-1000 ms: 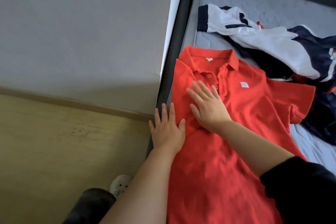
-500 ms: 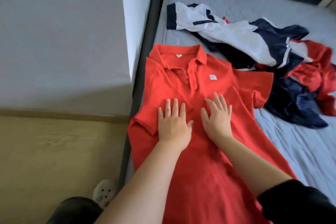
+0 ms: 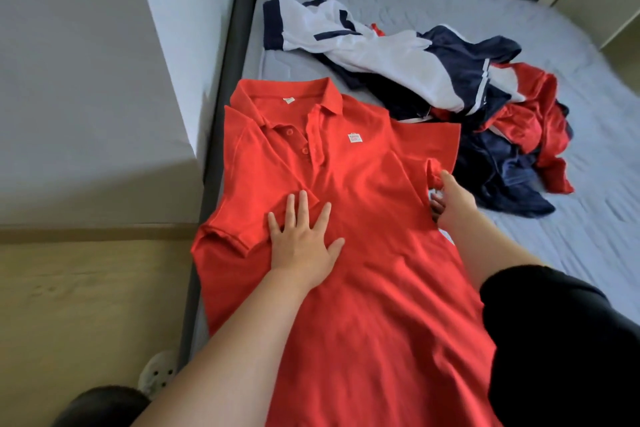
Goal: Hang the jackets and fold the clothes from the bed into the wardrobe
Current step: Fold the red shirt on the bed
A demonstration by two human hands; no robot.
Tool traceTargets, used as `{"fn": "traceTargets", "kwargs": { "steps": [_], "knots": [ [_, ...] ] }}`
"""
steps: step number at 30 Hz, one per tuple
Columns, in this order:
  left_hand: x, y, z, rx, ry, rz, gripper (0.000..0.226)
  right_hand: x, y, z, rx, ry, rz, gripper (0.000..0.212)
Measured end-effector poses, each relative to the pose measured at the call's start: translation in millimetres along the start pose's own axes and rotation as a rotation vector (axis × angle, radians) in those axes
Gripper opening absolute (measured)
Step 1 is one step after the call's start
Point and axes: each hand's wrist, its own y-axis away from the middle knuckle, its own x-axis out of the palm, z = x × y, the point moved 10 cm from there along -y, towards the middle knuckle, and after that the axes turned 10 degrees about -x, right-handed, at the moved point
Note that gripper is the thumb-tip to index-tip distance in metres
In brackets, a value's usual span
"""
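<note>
A red polo shirt (image 3: 363, 184) lies face up and spread flat near the left edge of the bed (image 3: 588, 236), collar away from me. My left hand (image 3: 301, 239) presses flat on its chest, fingers straight and spread. My right hand (image 3: 450, 201) is at the shirt's right armpit, thumb on top of the sleeve hem and fingers tucked under the fabric, pinching it. Beyond the shirt lies a heap of white, navy and red jackets (image 3: 433, 80).
A grey wall block (image 3: 104, 80) stands left of the bed, beside the dark bed frame (image 3: 228, 80). Wooden floor (image 3: 86, 305) and my slipper (image 3: 159, 374) are at lower left. A dark headboard runs along the top.
My right hand slid from the shirt's chest out to the right sleeve and took hold of it. My left hand stayed pressing on the chest. The view shifted slightly.
</note>
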Motion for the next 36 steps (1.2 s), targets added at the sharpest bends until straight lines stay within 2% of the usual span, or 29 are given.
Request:
{"fn": "traceTargets", "kwargs": {
  "steps": [6,8,11,13,15,17,19,20,22,24,26,32,34,36],
  "knots": [
    [-2.9,3.8,1.8,0.027,0.016,-0.001,0.071,24.4,3.1,17.4,0.038,0.059,0.012,0.017],
    [-3.1,4.0,3.0,0.028,0.026,0.006,0.071,16.5,4.9,34.7,-0.070,0.173,-0.053,0.024],
    [-3.2,4.3,3.2,0.024,0.027,0.005,0.070,12.5,21.1,89.7,-0.565,0.399,-0.176,0.007],
    [-2.6,4.4,3.5,0.021,0.019,0.006,0.070,22.3,51.1,115.4,-0.876,0.482,-0.198,0.006],
    [-1.7,4.4,3.7,0.018,0.006,0.011,0.070,59.7,90.0,122.8,-1.277,0.687,0.010,0.009],
    [-2.4,4.2,3.7,0.014,0.005,0.011,0.070,94.3,128.3,96.8,-1.648,0.942,0.261,0.019],
    [-3.6,3.8,3.2,0.013,0.012,0.010,0.069,107.3,147.1,60.2,-1.782,1.128,0.433,0.022],
    [-4.1,3.9,3.0,0.015,0.011,0.008,0.069,108.6,147.1,45.1,-1.758,1.186,0.490,0.023],
    [-4.9,4.7,3.2,0.020,0.006,-0.003,0.070,105.3,137.6,28.3,-1.643,1.249,0.499,0.041],
    [-4.9,5.0,4.0,0.025,0.003,-0.009,0.071,98.4,123.4,24.7,-1.500,1.274,0.435,0.060],
    [-4.2,4.8,4.4,0.029,-0.003,-0.009,0.071,94.1,112.0,23.7,-1.399,1.308,0.379,0.065],
    [1.1,2.8,5.7,0.023,-0.013,0.034,0.071,83.4,82.6,40.3,-1.159,1.170,0.244,0.054],
    [1.8,2.1,6.2,0.025,-0.011,0.044,0.070,82.8,73.9,46.7,-1.094,1.105,0.209,0.038],
    [1.7,2.0,6.7,0.028,-0.004,0.048,0.070,82.0,68.9,51.6,-1.089,1.120,0.149,0.013]
  ]
}}
